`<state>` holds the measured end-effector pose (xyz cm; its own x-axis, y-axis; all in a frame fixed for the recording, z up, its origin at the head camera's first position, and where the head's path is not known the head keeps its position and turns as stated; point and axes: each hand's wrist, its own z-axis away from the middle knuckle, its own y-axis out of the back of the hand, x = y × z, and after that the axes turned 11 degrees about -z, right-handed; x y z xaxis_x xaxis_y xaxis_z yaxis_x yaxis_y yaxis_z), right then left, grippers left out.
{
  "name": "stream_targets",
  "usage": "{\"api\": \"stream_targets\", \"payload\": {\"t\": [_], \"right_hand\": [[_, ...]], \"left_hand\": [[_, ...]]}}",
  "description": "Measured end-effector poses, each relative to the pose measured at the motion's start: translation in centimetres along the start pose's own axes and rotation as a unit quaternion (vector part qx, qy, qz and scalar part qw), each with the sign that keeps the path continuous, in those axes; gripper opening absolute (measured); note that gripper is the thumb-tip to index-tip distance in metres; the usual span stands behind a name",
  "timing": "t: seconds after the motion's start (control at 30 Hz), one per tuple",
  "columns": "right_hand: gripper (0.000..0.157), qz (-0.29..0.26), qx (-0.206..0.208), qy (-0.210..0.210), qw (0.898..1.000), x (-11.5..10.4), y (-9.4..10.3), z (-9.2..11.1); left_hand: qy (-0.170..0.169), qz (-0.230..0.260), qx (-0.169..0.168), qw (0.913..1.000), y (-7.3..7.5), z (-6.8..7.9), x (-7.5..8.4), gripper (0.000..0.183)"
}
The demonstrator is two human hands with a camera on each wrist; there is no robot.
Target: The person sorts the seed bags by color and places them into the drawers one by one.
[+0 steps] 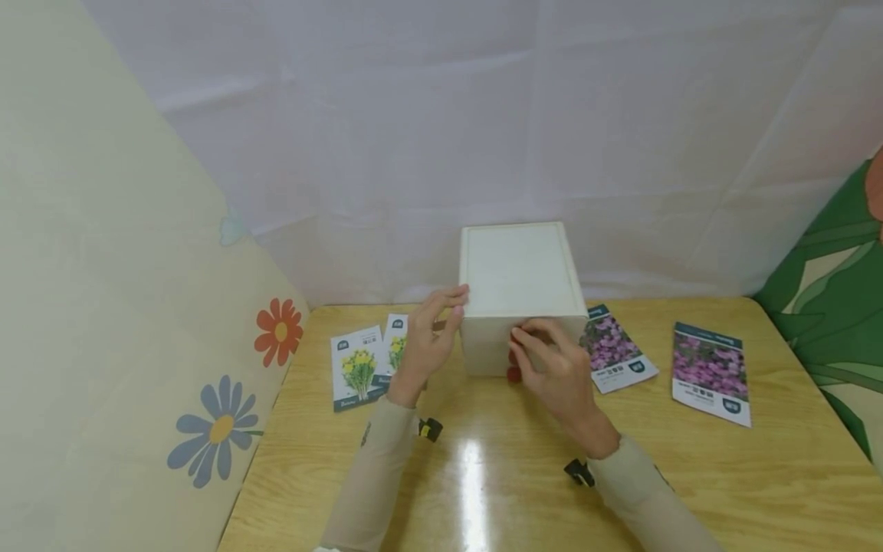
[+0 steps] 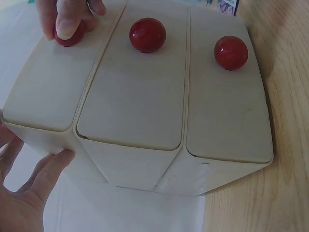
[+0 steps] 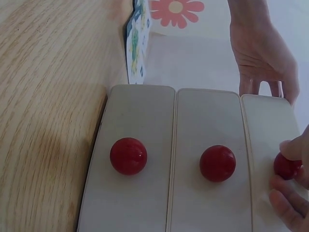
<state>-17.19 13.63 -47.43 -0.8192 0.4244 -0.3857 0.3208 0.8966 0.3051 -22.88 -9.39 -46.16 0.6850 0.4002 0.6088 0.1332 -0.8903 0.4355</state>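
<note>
A small white cabinet stands on the wooden table with three stacked drawers on its front. Each drawer has a round red knob; the middle knob and bottom knob are untouched. My right hand pinches the top drawer's knob between thumb and fingers. That drawer looks flush with the front. On the cabinet's left side, my left hand rests its extended fingertips near the upper edge. What the drawers hold is hidden.
Two packets picturing yellow flowers, one front packet overlapping the other, lie left of the cabinet. To the right are a packet with purple flowers and a similar packet. White cloth hangs behind the table.
</note>
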Motion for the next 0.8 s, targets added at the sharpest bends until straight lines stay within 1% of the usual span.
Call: {"api": "stream_targets", "payload": {"t": [0.27,0.47,0.63,0.8], "right_hand": [[0.031,-0.001,0.001,-0.005,1.000,0.09,-0.06,0.09],[0.033,-0.002,0.002,-0.011,1.000,0.06,-0.04,0.18],[0.034,-0.006,0.003,-0.021,1.000,-0.07,0.01,0.30],[0.035,-0.017,0.007,-0.031,0.999,-0.32,-0.07,0.32]], "left_hand": [[-0.004,-0.006,0.002,1.0000,-0.02,0.02,-0.03,0.020],[-0.002,0.001,-0.001,1.0000,-0.12,0.05,-0.13,0.020],[0.000,0.003,-0.005,1.0000,-0.12,0.00,0.00,0.020],[0.001,0.003,-0.002,1.0000,-0.05,0.01,0.03,0.020]]}}
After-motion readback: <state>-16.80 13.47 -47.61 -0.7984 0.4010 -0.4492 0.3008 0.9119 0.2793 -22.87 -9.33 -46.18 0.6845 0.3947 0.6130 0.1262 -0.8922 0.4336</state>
